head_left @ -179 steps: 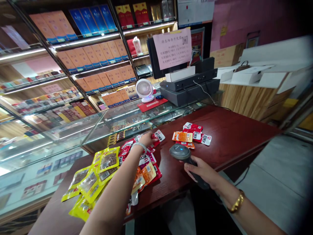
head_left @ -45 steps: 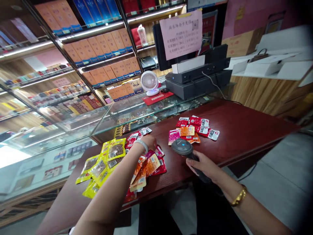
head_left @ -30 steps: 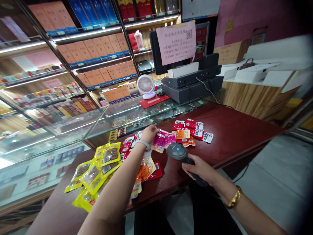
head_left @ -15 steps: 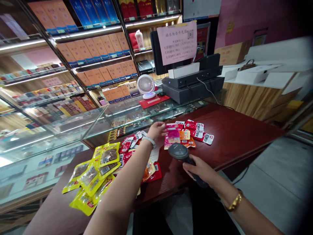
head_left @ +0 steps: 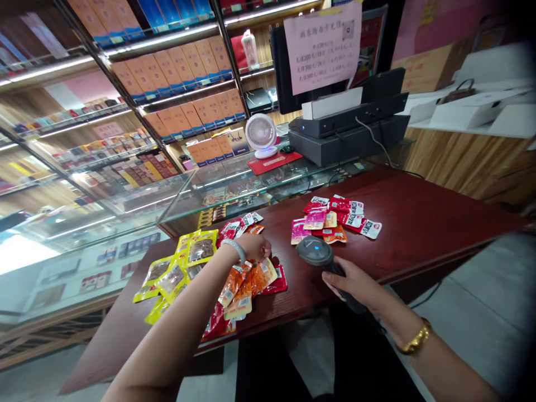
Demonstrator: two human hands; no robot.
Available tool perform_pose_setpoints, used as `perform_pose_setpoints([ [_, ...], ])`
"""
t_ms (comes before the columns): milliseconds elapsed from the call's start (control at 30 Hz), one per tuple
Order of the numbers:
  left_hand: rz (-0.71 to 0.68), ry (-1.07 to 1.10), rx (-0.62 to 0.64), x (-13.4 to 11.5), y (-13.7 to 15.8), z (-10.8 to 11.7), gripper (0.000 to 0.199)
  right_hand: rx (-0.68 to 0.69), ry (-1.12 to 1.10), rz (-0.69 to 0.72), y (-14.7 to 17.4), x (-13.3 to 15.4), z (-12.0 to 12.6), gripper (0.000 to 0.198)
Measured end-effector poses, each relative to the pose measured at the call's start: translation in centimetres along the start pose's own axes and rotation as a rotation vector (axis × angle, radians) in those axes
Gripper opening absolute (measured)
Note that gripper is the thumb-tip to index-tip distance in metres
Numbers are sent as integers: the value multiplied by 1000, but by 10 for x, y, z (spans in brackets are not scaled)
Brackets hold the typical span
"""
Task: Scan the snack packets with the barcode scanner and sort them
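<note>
My right hand (head_left: 349, 282) grips the handle of a dark barcode scanner (head_left: 316, 251), its head tilted toward a group of small packets. In that group lie pink packets (head_left: 315, 218), orange ones (head_left: 336, 235) and red-and-white ones (head_left: 349, 205). My left hand (head_left: 254, 247), with a pale bangle at the wrist, is low over the left pile, its fingers curled in. What they hold, if anything, is hidden. Just below it are orange snack packets (head_left: 263, 276) and a red packet (head_left: 277, 281). Yellow snack packets (head_left: 202, 248) lie left of that hand, partly behind my forearm.
The dark red table (head_left: 422, 218) meets a glass display counter (head_left: 234, 181). On the counter stand a white fan (head_left: 261, 134), a red mat (head_left: 274, 163), and a cash register unit (head_left: 347, 139) beside a monitor with a pink paper sign (head_left: 322, 47). Shelves of boxes (head_left: 171, 70) rise behind.
My left hand has let go of the pink packet at the right group and moved back left to the other pile. My right hand still holds the scanner; the view has shifted slightly.
</note>
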State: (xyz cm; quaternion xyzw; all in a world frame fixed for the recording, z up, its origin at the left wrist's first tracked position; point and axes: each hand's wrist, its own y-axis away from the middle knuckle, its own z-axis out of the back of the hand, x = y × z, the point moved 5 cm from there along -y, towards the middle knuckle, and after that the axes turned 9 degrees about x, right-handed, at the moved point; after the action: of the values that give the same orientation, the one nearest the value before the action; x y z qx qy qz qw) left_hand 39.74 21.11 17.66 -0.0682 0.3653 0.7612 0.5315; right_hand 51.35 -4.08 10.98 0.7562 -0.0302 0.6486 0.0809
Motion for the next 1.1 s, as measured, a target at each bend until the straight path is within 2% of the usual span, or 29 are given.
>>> perform_pose_setpoints([
  [133,-54,209,-187,0,-8,12,31,16,27,1,3,4,-5,50],
  [200,-7,318,-287,-3,-13,17,35,23,30,13,2,5,-6,50],
  [300,41,431,-359,-13,-21,19,36,11,6,32,-1,8,-7,49],
  [433,9,447,-397,-27,-32,16,33,9,-23,71,-6,16,-7,48],
  [600,-2,386,-419,-33,-39,18,28,3,-43,107,-10,16,-3,44],
  [733,-13,634,-403,-38,-56,13,27,-7,-41,97,-9,11,0,46],
  [867,-124,951,-389,-54,-81,8,34,-11,-45,75,-7,11,0,50],
  [900,-148,938,-394,-57,-83,9,38,-15,-45,73,-6,12,0,50],
  [967,-152,748,-410,-61,-82,13,45,-18,-41,75,-6,12,1,50],
  [1033,-87,403,-367,-59,-72,17,43,-8,-30,80,-5,11,2,49],
  [1100,19,15,-242,-52,-56,16,39,-2,-21,77,-3,10,3,48],
])
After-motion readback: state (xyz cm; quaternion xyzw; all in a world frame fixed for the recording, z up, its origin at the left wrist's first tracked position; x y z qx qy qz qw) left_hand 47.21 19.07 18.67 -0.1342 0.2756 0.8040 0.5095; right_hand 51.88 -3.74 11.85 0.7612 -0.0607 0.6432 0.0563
